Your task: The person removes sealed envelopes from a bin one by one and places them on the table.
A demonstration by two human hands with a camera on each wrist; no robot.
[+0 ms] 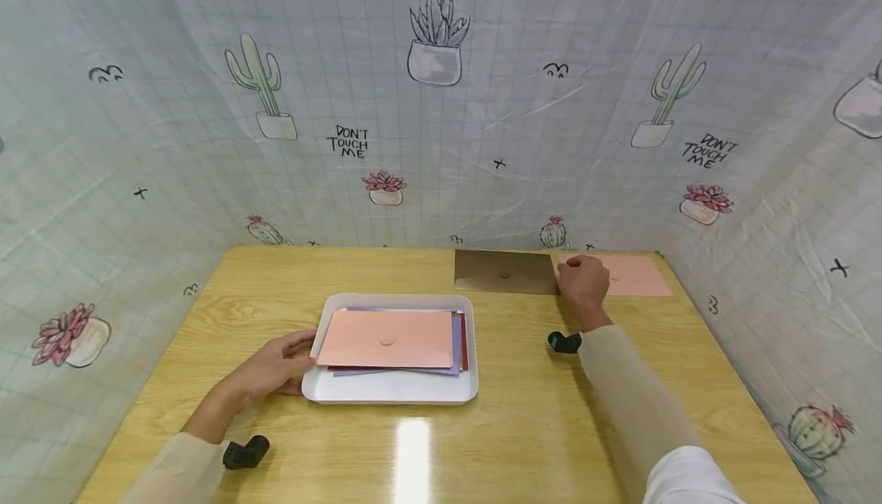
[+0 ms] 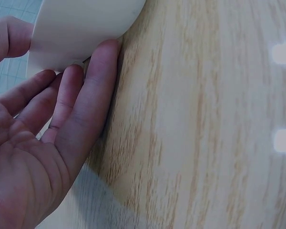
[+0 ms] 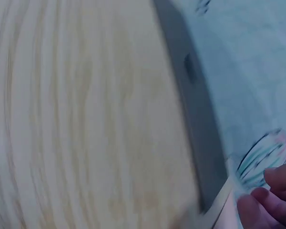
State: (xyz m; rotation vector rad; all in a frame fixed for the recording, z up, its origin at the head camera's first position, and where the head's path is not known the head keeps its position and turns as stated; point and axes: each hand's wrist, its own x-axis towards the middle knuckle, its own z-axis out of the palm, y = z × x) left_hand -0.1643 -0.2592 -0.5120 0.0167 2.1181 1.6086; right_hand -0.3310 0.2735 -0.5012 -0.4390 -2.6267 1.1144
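My left hand (image 1: 276, 366) holds the left edge of a white tray (image 1: 393, 391), its thumb at the rim and its fingertips against the outer wall (image 2: 71, 33). A stack of envelopes lies in the tray, with a pink envelope (image 1: 386, 338) on top and purple and red edges showing beneath. At the back right, my right hand (image 1: 584, 280) is over the left end of another pink envelope (image 1: 637, 276), beside a brown envelope (image 1: 506, 270). Loosely curled fingers (image 3: 250, 210) show in the right wrist view, with nothing seen between them.
A wood-grain table (image 1: 510, 427) carries everything. Patterned cloth (image 1: 441, 129) hangs close behind the two back envelopes and along both sides. Black devices sit at the left wrist (image 1: 246, 453) and the right wrist (image 1: 565, 343).
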